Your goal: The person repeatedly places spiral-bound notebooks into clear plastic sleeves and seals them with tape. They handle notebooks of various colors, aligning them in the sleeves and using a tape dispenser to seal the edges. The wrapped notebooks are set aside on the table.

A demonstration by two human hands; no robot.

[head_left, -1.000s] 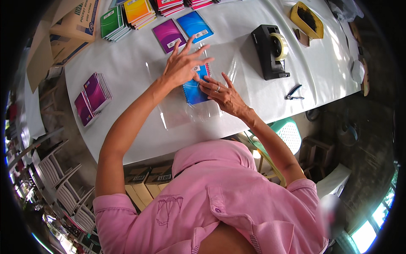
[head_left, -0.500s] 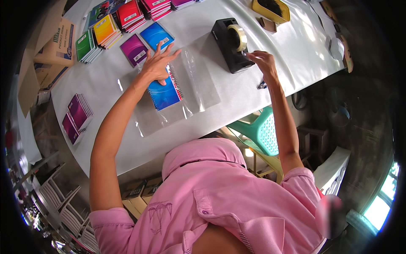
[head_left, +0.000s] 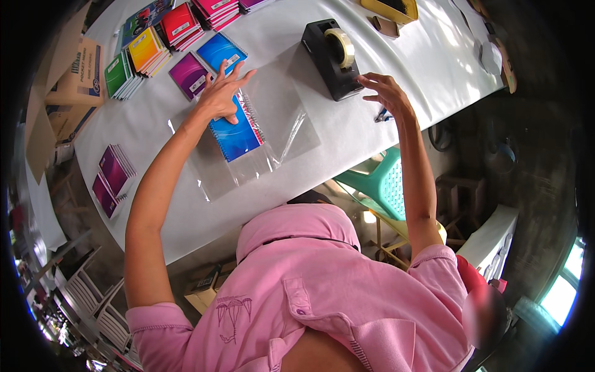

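A blue spiral notebook lies on a sheet of clear plastic on the table. Spiral bindings show along both its long sides, with a red-and-white strip at its right side. My left hand rests on its upper part, fingers spread and thumb laid on the cover. Just beyond those fingers are another blue notebook and a purple notebook. At the near end of a black tape dispenser with a roll of clear tape is my right hand, its fingers apart. Whether tape clings to them is too small to tell.
Stacks of green, yellow and red notebooks stand at the far left. More purple notebooks sit near the left edge. Blue-handled cutters lie below my right hand. A yellow tray is at the back; a green stool stands beside the table.
My right hand's fingers have spread from a pinch at the dispenser's near end. My left hand stays on the blue notebook. The whole view has shifted slightly.
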